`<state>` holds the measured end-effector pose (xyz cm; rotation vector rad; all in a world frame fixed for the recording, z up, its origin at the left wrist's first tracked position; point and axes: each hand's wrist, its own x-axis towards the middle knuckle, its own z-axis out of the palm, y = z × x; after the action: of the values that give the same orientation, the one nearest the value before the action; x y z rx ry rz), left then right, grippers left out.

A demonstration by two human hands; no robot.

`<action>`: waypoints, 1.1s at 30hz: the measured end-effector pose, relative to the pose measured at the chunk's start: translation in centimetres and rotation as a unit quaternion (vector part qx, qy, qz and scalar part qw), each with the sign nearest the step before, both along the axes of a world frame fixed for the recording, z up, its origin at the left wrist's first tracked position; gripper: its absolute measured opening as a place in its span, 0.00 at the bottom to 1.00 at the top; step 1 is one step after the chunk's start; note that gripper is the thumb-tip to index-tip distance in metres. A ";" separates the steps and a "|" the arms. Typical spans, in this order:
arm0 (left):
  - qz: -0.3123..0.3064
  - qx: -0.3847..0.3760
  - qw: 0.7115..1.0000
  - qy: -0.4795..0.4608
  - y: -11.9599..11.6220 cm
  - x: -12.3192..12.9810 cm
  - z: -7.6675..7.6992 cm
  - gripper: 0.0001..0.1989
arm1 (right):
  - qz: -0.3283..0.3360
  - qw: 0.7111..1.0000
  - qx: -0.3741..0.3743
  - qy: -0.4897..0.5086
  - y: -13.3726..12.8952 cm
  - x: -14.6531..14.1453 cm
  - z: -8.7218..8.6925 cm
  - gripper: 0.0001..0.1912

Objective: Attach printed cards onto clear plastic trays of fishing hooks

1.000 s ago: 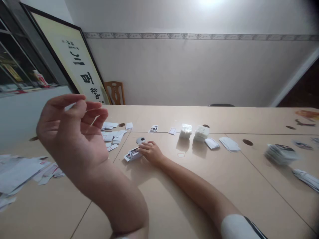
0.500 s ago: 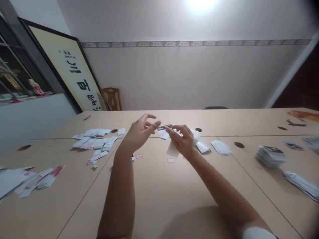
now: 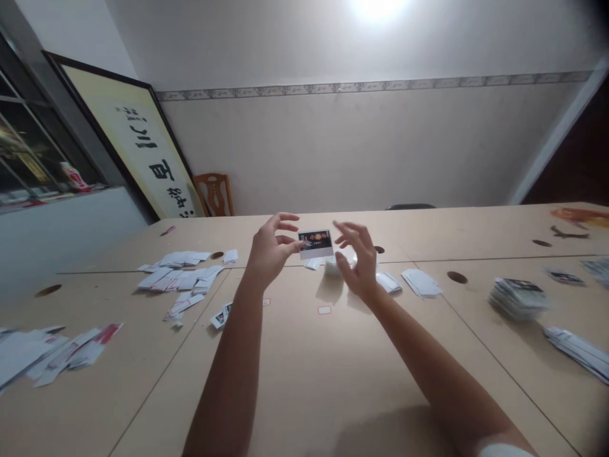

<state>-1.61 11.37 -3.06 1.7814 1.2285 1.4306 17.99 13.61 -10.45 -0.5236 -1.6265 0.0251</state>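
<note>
A small card [image 3: 316,245] with a dark printed face and a white lower strip is held up above the table. My left hand [image 3: 272,251] pinches its left edge between thumb and fingers. Just right of the card, my right hand [image 3: 358,259] has its fingers apart and holds nothing. Below and behind the hands lies a pale stack [image 3: 333,266], partly hidden by my right hand. Small red-bordered labels lie on the table, one [image 3: 324,310] below the card. Dark-printed cards [image 3: 219,319] show beside my left forearm.
White paper slips [image 3: 178,278] are spread at the left, with more [image 3: 71,352] nearer. White cards [image 3: 421,282] lie right of my right hand. Farther right are a thick card stack [image 3: 517,298] and a long paper bundle [image 3: 578,354]. Round holes dot the tabletop [image 3: 295,393].
The card now faces me upright in my left hand. My right hand has moved slightly right, away from the card, and its fingers have spread. The view has tilted slightly.
</note>
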 end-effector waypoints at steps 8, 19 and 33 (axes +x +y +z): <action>-0.031 0.024 0.999 0.002 1.2 0.8 -1.0 0.19 | 0.216 0.891 -0.370 0.147 0.3 1.2 2.5 0.25; 0.015 -0.033 0.991 0.128 8.3 3.3 -8.2 0.16 | 0.145 0.922 -0.305 0.188 -1.7 6.2 6.0 0.13; -0.105 0.014 0.919 0.379 12.9 5.9 -13.5 0.19 | 0.188 0.919 -0.269 0.220 -3.6 8.6 8.0 0.08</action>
<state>4.26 24.27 -16.54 2.5115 1.2984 0.6279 26.57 10.01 -2.46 -0.5614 -1.2393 0.8431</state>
